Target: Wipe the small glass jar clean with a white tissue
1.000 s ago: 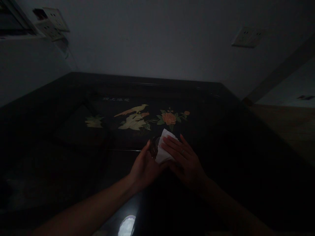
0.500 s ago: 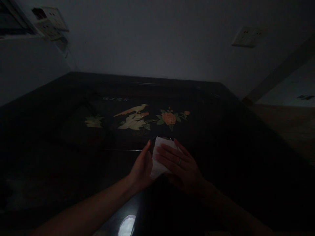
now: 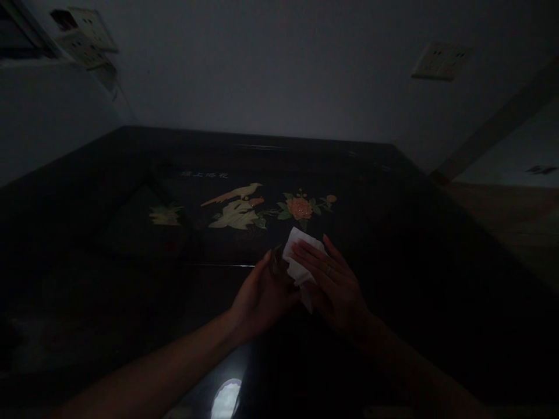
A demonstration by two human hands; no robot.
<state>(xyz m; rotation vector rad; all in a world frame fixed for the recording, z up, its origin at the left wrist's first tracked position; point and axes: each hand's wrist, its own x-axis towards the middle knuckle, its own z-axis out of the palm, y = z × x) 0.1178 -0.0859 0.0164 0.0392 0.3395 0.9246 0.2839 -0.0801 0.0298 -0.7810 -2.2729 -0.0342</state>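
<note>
The scene is very dark. My left hand (image 3: 259, 297) is wrapped round a small dark, glassy object (image 3: 276, 265) that I cannot make out clearly. My right hand (image 3: 335, 285) presses a white tissue (image 3: 299, 259) against that object from the right, fingers laid flat on the paper; a ring shows on one finger. Both hands hover over the middle of a glossy black table (image 3: 393, 233) with an inlaid bird (image 3: 233, 201) and an orange flower (image 3: 299, 208) just behind them.
A white wall rises behind the table, with a socket plate (image 3: 439, 61) at upper right and more plates (image 3: 82, 38) at upper left. A wooden floor (image 3: 510, 221) lies to the right. A lamp glare (image 3: 226, 398) reflects near the table's front edge.
My right hand slid the tissue down towards me over the object, then back up and away. The left hand stayed where it was, holding the object.
</note>
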